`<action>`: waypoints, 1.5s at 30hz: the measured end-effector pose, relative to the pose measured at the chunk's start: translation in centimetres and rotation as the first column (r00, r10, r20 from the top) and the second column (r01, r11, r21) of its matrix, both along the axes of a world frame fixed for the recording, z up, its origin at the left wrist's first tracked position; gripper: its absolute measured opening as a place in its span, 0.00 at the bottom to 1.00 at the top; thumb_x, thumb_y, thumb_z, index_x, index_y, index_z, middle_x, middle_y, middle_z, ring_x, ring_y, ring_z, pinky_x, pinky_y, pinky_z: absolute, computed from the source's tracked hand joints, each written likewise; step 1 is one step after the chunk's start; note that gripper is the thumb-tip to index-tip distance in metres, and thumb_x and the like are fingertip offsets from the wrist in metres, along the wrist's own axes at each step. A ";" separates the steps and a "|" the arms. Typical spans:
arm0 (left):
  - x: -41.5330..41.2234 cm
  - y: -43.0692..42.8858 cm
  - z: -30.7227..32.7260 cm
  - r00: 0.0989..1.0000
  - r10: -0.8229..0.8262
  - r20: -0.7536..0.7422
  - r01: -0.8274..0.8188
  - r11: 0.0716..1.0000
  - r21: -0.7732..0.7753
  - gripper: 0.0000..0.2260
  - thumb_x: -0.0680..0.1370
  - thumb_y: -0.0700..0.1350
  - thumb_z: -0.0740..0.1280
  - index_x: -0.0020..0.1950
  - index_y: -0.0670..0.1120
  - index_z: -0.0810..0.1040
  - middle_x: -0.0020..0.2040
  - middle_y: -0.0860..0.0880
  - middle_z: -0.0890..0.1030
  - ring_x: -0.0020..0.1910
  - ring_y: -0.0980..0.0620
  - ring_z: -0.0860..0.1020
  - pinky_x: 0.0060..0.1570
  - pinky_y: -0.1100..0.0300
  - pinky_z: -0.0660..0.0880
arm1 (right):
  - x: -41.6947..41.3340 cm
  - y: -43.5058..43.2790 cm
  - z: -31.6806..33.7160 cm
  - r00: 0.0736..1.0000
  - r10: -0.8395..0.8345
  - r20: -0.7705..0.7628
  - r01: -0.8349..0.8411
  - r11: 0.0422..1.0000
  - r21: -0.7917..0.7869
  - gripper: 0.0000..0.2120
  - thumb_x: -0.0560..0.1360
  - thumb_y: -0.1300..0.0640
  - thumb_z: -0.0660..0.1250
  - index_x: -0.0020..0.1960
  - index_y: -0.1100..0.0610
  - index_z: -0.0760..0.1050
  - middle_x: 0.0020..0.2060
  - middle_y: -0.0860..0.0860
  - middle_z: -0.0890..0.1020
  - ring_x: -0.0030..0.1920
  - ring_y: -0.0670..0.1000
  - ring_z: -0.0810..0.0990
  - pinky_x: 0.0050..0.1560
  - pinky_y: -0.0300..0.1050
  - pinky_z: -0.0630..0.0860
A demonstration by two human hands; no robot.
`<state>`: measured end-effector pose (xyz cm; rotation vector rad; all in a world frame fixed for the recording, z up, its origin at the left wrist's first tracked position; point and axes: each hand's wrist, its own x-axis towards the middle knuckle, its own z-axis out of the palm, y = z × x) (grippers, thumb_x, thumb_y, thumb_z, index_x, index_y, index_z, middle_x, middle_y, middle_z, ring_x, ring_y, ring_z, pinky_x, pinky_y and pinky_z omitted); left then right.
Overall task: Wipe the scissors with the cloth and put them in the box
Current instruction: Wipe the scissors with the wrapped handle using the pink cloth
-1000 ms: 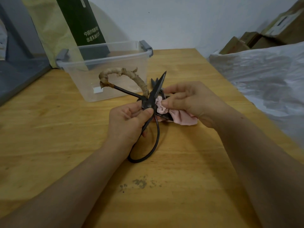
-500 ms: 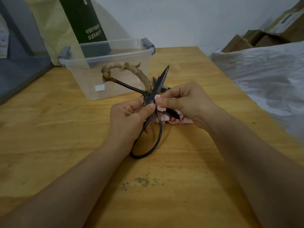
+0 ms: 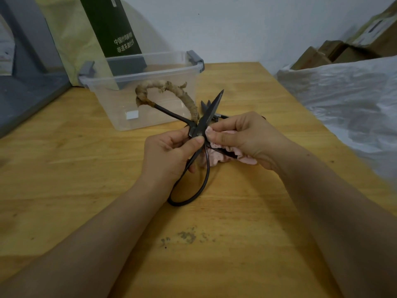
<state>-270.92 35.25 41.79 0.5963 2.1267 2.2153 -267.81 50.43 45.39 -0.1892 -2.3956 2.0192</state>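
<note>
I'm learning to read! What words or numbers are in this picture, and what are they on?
"中国…" with "非遗茶油…" below it: white characters on the dark green carton behind the clear box. The ends of both lines are too blurred to read.
White sticker on the clear box: no writing shows.
Label on the cardboard box at far right: too blurred to read.

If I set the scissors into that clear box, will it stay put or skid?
Likely skids: the clear box looks thin-walled and seemingly empty, on a smooth wooden table. Tipping seems unlikely; it sits wide and low. The scissors look solid metal, so lower them gently.
</note>
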 end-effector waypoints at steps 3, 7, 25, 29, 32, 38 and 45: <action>0.1 0.1 0.1 1.000 0.000 -0.010 0.000 1.000 0.011 0.04 0.75 0.33 0.67 0.46 0.39 0.80 0.24 0.52 0.77 0.19 0.56 0.70 0.20 0.65 0.68 | -0.2 0.1 -0.1 1.000 0.011 -0.024 -0.010 0.999 0.032 0.07 0.72 0.61 0.72 0.48 0.63 0.81 0.23 0.46 0.80 0.23 0.39 0.76 0.23 0.30 0.70; 0.2 0.2 0.3 1.000 0.014 0.011 -0.015 0.999 0.032 0.04 0.75 0.34 0.67 0.47 0.40 0.81 0.28 0.52 0.79 0.21 0.55 0.70 0.21 0.64 0.69 | -0.5 1.0 0.2 0.999 -0.015 -0.035 0.023 0.971 0.236 0.06 0.67 0.57 0.76 0.42 0.57 0.83 0.27 0.45 0.82 0.28 0.39 0.78 0.28 0.32 0.72; 0.2 0.2 0.9 0.972 -0.029 0.232 -0.025 0.974 0.227 0.06 0.73 0.31 0.67 0.48 0.37 0.82 0.39 0.45 0.85 0.37 0.54 0.82 0.37 0.66 0.78 | -0.2 2.2 0.7 1.000 -0.017 -0.009 0.019 0.940 0.340 0.10 0.56 0.49 0.77 0.35 0.50 0.84 0.33 0.45 0.85 0.40 0.44 0.82 0.43 0.39 0.77; -0.1 0.0 0.9 0.974 -0.006 0.224 -0.044 0.975 0.217 0.06 0.74 0.32 0.67 0.48 0.37 0.81 0.41 0.45 0.85 0.39 0.53 0.83 0.39 0.65 0.78 | 0.1 2.1 0.6 1.000 -0.016 -0.020 0.020 0.973 0.231 0.05 0.66 0.57 0.76 0.40 0.56 0.84 0.29 0.46 0.84 0.32 0.39 0.80 0.31 0.30 0.74; 0.2 0.3 0.8 0.983 -0.019 0.181 -0.012 0.986 0.165 0.08 0.74 0.32 0.66 0.51 0.37 0.81 0.45 0.42 0.85 0.43 0.49 0.83 0.43 0.62 0.79 | -0.4 0.5 0.5 0.995 -0.024 -0.092 0.036 0.990 0.137 0.04 0.69 0.59 0.74 0.42 0.59 0.83 0.27 0.45 0.82 0.30 0.37 0.80 0.31 0.29 0.73; 0.1 -0.1 1.0 0.973 0.010 0.229 -0.059 0.976 0.211 0.06 0.73 0.31 0.67 0.47 0.37 0.82 0.41 0.44 0.85 0.39 0.52 0.83 0.39 0.65 0.78 | -0.4 2.0 0.4 1.000 -0.010 -0.025 0.017 0.943 0.332 0.04 0.64 0.54 0.77 0.36 0.49 0.83 0.31 0.44 0.84 0.34 0.38 0.80 0.35 0.31 0.74; 0.0 0.4 0.8 0.977 0.034 0.208 -0.069 0.984 0.164 0.07 0.74 0.33 0.67 0.51 0.37 0.82 0.47 0.40 0.84 0.46 0.46 0.82 0.48 0.59 0.80 | -0.7 0.9 0.3 0.994 -0.036 -0.102 0.057 0.976 0.212 0.03 0.67 0.57 0.76 0.38 0.54 0.82 0.26 0.43 0.82 0.29 0.35 0.79 0.29 0.26 0.71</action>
